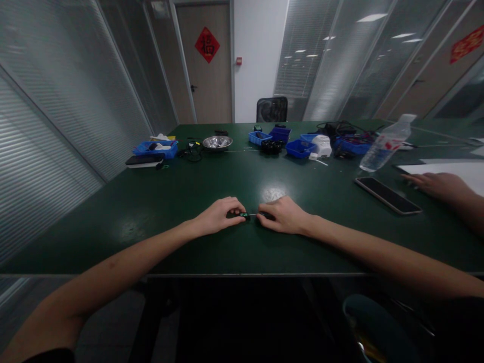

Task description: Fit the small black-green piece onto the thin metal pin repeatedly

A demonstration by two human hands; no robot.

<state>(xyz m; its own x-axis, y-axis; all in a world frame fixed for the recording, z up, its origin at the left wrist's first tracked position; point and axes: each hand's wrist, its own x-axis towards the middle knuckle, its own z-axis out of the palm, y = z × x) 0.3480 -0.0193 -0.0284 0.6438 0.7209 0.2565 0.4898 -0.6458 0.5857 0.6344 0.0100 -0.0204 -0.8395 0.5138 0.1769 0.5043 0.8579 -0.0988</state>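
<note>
Left hand (220, 215): rests on the dark green matte table top (159, 201), fingers curled inward and closed. The fingertips pinch a small black component with a green end (244, 216), which lies at table level directly at the left fingertips, in the gap between the two hands.

Right hand (283, 216): rests on the same surface, fingers curled and closed. A thin pale lead (252, 215) runs from the component to the right fingertips, which close on its end. The part is too small to make out in finer detail.

Beyond the right fingers, further to the right, a black flat smartphone (387, 195) lies face up. Just past it, another person's hand (434, 184) lies flat beside a white paper sheet (454, 169). A clear plastic water bottle (385, 143) leans behind the phone.

Well beyond the fingertips, along the far side, stand a round steel bowl (217, 142) and several blue plastic trays (298, 148).
</note>
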